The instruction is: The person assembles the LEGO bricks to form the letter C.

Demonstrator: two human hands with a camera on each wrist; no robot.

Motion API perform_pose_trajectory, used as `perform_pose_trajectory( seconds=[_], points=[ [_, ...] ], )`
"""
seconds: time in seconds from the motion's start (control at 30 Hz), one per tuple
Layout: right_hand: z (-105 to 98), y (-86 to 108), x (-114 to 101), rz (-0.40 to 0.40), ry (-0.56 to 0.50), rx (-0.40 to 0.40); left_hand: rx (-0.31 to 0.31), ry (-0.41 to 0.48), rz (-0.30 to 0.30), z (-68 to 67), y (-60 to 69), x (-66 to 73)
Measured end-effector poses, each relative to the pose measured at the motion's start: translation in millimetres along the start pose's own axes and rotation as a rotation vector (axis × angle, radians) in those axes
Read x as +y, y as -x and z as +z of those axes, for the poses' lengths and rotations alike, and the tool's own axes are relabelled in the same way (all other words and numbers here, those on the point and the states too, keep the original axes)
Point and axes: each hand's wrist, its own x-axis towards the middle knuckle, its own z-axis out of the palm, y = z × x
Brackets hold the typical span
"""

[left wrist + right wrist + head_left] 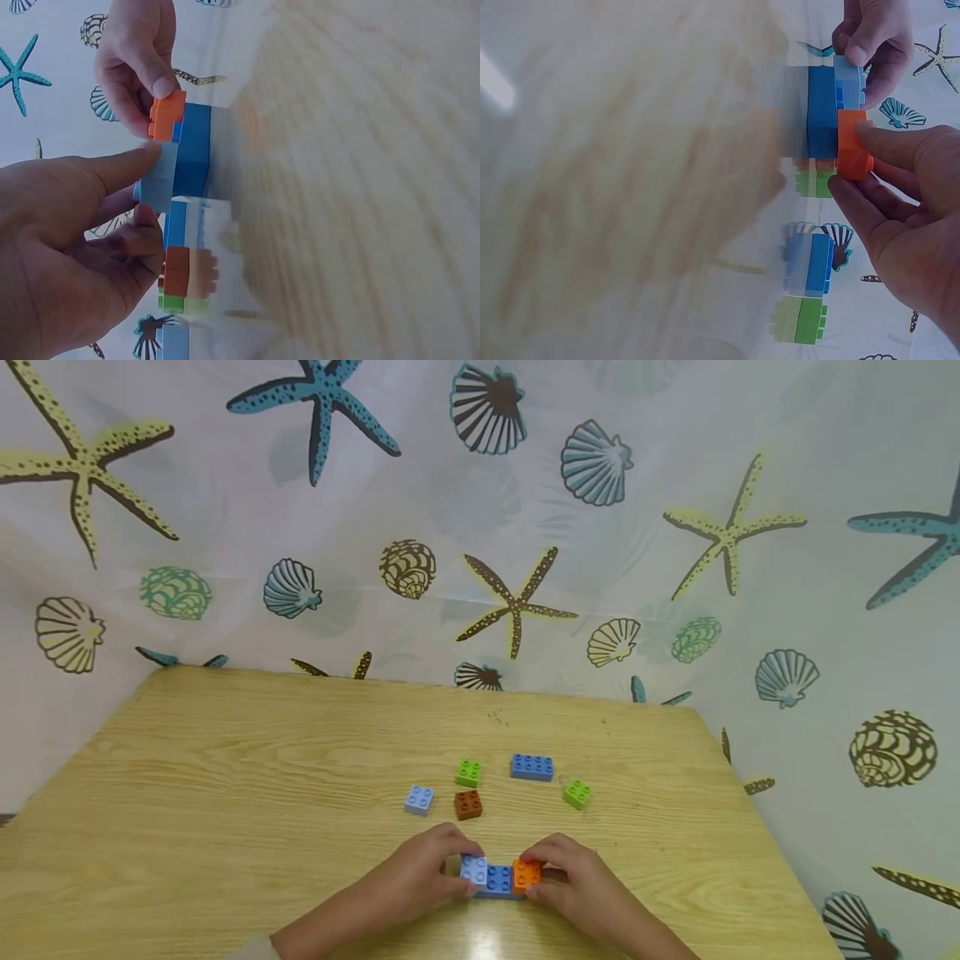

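Observation:
A long blue brick (499, 880) lies near the table's front edge. On its left end sits a light blue brick (473, 870), pinched between the thumb and fingers of my left hand (420, 875). My right hand (581, 881) pinches an orange brick (527, 876) at the right end. Studs of the blue brick show between the two. In the left wrist view my left hand (82, 240) holds the light blue brick (158, 180); the right wrist view shows my right hand (911, 202) on the orange brick (853, 145).
Behind the hands lie a light blue brick (419, 800), a brown brick (468, 804), a green brick (468, 773), a long blue brick (532, 767) and another green brick (577, 793). A patterned cloth (420, 635) hangs behind the wooden table (225, 793).

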Motion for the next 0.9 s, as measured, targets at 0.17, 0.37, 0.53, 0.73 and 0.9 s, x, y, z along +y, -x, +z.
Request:
perform_pose_trajectory(
  seconds=[0.17, 0.37, 0.53, 0.73, 0.9],
  points=[
    [0, 0.6, 0, -0.012, 0.002, 0.003, 0.009, 0.087, -0.027, -14.2, -2.2, -7.0],
    [-2, -0.4, 0, 0.0, -0.022, -0.011, 0.145, 0.073, -0.052, -41.4, -6.1, -26.4],
    [-2, -0.4, 0, 0.007, -0.042, -0.016, 0.211, 0.029, -0.079, -56.8, -14.6, -45.9],
    [-3, -1.9, -1, 0.008, -0.058, -0.015, 0.231, -0.053, -0.047, -64.6, -24.6, -62.3],
    [-3, -2.3, -2, 0.003, -0.074, -0.011, 0.216, -0.091, -0.067, -66.4, -30.4, -68.8]
  ],
)
